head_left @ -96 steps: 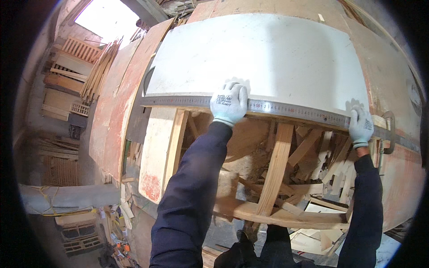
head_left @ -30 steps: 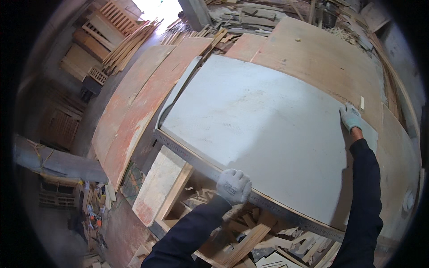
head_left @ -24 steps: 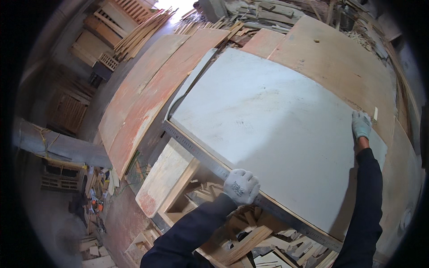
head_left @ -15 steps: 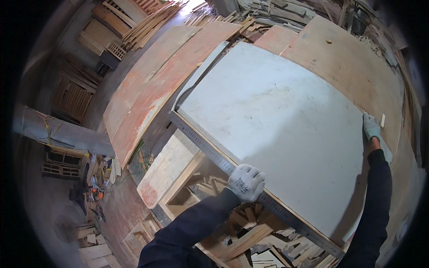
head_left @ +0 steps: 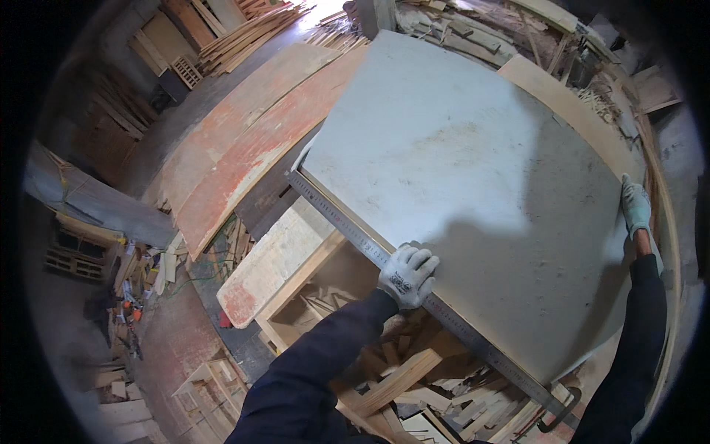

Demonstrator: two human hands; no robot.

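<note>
A large white board (head_left: pixel 444 148) with scuffs lies before me, its far side raised off the wood below. A long steel ruler (head_left: pixel 336 216) runs along the board's near edge. My left hand (head_left: pixel 408 276), in a whitish work glove, grips that near edge and the ruler together, fingers curled over the top. At the far right my right hand (head_left: pixel 636 207), also gloved, holds the board's right edge; part of its grip is hidden behind the board. A dark curved handle or clamp (head_left: pixel 562 411) shows by the ruler's near right end.
Worn reddish plywood sheets (head_left: pixel 255 133) lie to the left. A tan panel (head_left: pixel 569 103) shows beyond the board. Below the ruler, a wooden frame (head_left: pixel 296 285) stands over offcuts (head_left: pixel 414 374). A wrapped post or beam (head_left: pixel 96 196) is at far left; stacked slats (head_left: pixel 248 37) lie behind.
The white board's far side has risen and moved away, covering more of the tan panel. My right hand has gone up and right with it; my left hand stays at the near edge.
</note>
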